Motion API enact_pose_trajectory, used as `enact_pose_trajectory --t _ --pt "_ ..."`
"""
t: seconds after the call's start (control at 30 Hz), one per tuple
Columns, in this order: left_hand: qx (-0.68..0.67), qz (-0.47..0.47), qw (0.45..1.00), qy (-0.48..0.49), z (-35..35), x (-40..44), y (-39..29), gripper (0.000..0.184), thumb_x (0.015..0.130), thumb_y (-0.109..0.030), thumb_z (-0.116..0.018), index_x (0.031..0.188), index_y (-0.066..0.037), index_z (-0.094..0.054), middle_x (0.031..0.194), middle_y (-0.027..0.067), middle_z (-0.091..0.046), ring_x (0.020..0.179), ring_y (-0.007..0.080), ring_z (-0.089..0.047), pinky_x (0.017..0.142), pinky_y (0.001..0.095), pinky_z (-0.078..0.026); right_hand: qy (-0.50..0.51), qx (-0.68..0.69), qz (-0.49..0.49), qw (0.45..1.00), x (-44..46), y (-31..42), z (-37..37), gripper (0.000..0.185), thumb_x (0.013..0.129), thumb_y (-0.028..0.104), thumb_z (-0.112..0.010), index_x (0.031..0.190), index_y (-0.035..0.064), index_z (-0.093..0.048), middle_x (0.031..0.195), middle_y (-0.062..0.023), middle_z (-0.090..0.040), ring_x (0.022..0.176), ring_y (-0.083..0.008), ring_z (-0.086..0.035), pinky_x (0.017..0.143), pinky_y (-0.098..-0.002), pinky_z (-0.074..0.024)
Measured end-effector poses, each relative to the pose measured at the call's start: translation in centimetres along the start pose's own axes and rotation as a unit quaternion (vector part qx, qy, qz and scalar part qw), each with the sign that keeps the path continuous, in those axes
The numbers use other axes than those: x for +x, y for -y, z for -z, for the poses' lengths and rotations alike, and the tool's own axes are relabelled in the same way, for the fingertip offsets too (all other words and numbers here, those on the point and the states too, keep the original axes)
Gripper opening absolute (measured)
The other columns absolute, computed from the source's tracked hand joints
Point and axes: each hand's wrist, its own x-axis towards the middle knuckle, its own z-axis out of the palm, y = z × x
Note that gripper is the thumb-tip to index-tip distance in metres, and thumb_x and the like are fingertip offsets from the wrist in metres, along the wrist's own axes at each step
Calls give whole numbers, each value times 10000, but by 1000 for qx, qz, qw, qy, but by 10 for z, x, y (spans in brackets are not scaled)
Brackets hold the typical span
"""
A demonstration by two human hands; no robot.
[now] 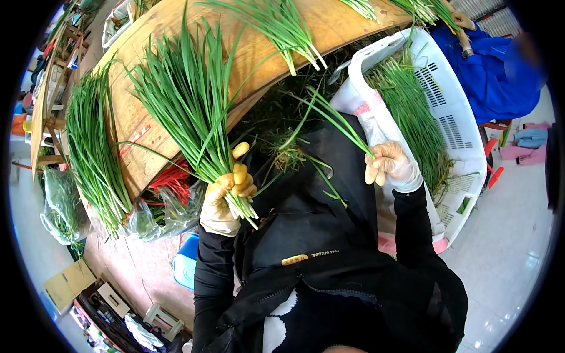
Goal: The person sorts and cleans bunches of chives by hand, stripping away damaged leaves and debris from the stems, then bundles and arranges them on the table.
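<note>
My left hand [228, 194], in a pale rubber glove, is closed round the white stem ends of a thick bunch of garlic chives [185, 100]. The green leaves fan up and left over the wooden table. My right hand [388, 165], gloved too, pinches a few loose chive stalks [341, 120] at their lower ends, beside the white crate. Between the hands, a tangle of roots and scraps [287, 157] lies on my black apron [312, 206], with some stray green stalks.
A white crate [459, 159] full of chives stands at my right. On the wooden table [247, 88] lie a large chive bunch [97, 147] and a smaller bunch [276, 26]. Red ties [172, 182] hang below its edge. A person in blue [494, 76] works at the far right.
</note>
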Motion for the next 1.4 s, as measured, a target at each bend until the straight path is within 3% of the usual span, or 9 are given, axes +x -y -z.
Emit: enact_pose_trajectory --t 0.43,0.53,0.63,0.73,0.87,1.0,1.2,1.3,1.4 --pt "2 9 1000 -8 -1 1 2 653 711 -158 -662 1247 33 -341 680 0 -430 565 76 -392 542 212 -344 100 128 -71 984 1 -6 -7 201 677 73 -717 635 23 -527 630 -77 -565 591 -197 -611 475 -254 -448" --pt "74 35 996 -23 2 2 8 689 688 -185 -677 1254 22 -344 1028 102 -564 693 100 -489 616 226 -407 52 206 -84 974 21 -9 -29 116 740 58 -648 698 -4 -560 637 -69 -547 518 -157 -569 436 -225 -418" --pt "100 39 994 -33 -24 6 18 699 686 -156 -676 1266 20 -329 1243 184 -437 1037 231 -511 837 308 -431 -81 26 5 996 43 -18 -97 203 789 198 -609 687 28 -566 587 -66 -559 472 -138 -540 405 -250 -391" --pt "60 32 997 23 -14 9 35 721 695 -129 -667 1289 19 -287 1255 224 -405 1143 316 -429 964 398 -344 -17 -454 193 870 64 -45 -113 297 813 303 -562 600 103 -511 543 -34 -528 485 -213 -540 434 -322 -415" --pt "131 27 991 -21 0 2 33 768 707 -78 -654 1321 21 -204 1004 169 -588 905 267 -577 818 344 -459 35 -478 183 858 68 -49 -119 333 813 373 -541 623 99 -539 536 -33 -545 497 -209 -555 448 -325 -423" --pt "223 24 969 -99 20 -3 42 234 742 -29 -604 965 39 -577 888 89 -605 765 144 -560 707 266 -462 26 -406 105 907 73 -36 -96 341 811 375 -542 688 62 -599 566 -31 -565 481 -168 -549 451 -287 -427" --pt "206 57 972 -93 29 -5 51 386 751 52 -579 1122 9 -481 963 118 -605 734 131 -557 666 240 -474 -62 -325 -12 944 75 -25 -77 341 782 346 -614 789 6 -613 701 -76 -602 543 -139 -576 518 -239 -449" --pt "234 47 966 -98 30 -2 53 395 748 73 -566 1129 5 -484 971 123 -604 733 132 -557 669 246 -477 53 -400 -117 907 81 -27 -72 637 659 543 -648 1050 49 -554 880 -95 -614 784 -222 -601 718 -310 -466" --pt "220 43 969 -101 23 -3 52 367 746 61 -539 1108 15 -495 967 107 -601 706 127 -534 663 240 -456 102 -406 5 908 89 -67 -64 946 624 572 -661 1319 58 -277 1130 -151 -509 1042 -265 -499 899 -344 -379"
